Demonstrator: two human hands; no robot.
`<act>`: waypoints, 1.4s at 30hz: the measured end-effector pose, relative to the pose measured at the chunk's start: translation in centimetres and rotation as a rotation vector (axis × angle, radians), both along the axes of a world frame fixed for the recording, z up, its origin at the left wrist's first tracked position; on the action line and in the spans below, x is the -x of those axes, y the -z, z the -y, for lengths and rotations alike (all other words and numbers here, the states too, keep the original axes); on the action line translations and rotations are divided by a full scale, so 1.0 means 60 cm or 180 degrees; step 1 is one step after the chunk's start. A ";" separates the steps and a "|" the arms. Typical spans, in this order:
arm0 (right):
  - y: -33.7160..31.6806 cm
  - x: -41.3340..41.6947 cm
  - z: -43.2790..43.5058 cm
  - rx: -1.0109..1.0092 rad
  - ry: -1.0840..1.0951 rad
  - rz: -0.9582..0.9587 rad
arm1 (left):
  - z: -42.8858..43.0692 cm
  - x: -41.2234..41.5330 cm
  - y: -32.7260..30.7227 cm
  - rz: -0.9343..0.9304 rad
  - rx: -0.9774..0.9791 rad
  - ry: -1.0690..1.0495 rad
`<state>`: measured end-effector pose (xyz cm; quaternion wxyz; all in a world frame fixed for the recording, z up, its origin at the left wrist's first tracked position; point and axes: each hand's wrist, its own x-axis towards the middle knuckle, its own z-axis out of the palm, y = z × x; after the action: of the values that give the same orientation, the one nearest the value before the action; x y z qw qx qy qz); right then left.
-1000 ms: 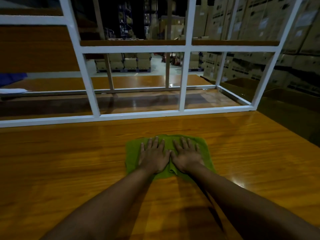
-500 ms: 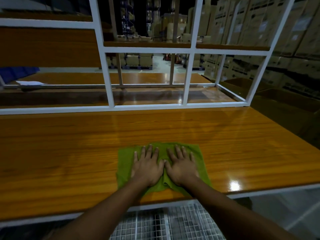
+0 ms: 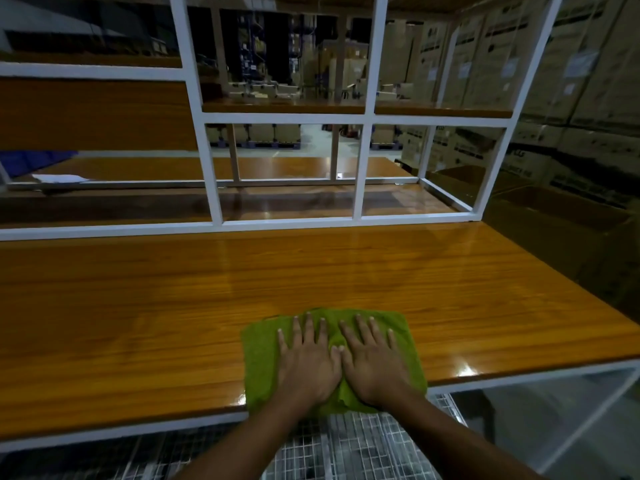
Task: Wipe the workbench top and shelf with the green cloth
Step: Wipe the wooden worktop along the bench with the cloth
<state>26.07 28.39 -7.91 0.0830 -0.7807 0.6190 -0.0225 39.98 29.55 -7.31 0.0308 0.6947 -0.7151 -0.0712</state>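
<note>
The green cloth (image 3: 259, 355) lies flat at the front edge of the glossy wooden workbench top (image 3: 173, 306), its near hem just over the edge. My left hand (image 3: 306, 362) and my right hand (image 3: 372, 362) press down on it side by side, fingers straight and spread, thumbs touching. Behind the top, a white metal frame (image 3: 211, 188) carries a low wooden shelf (image 3: 304, 200) and an upper wooden shelf (image 3: 284, 107).
A wire mesh rack (image 3: 346, 445) sits below the bench's front edge. A white paper (image 3: 62, 178) and something blue (image 3: 31, 161) lie at the far left behind the frame. Stacked cardboard boxes (image 3: 571, 98) fill the right side.
Both hands have pulled the cloth back from the middle of the bench top to its front edge. The bench edge and the mesh rack below have come into view.
</note>
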 end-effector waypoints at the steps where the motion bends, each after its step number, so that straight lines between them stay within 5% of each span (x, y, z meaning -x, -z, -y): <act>1: 0.000 0.006 0.003 0.0007 0.0013 0.0002 | 0.002 0.006 0.000 -0.0007 0.0001 0.0016; 17: 0.004 0.043 0.146 -0.0014 0.0160 -0.0103 | 0.143 0.051 0.000 -0.0017 -0.0071 0.0120; 42: -0.004 0.129 0.573 -0.0009 -0.0180 -0.0105 | 0.548 0.149 0.000 0.0105 0.0030 -0.0408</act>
<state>18.34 -5.98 -7.64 0.0745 -0.7980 0.5980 -0.0064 31.04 -3.30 -7.29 0.0268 0.7400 -0.6699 -0.0542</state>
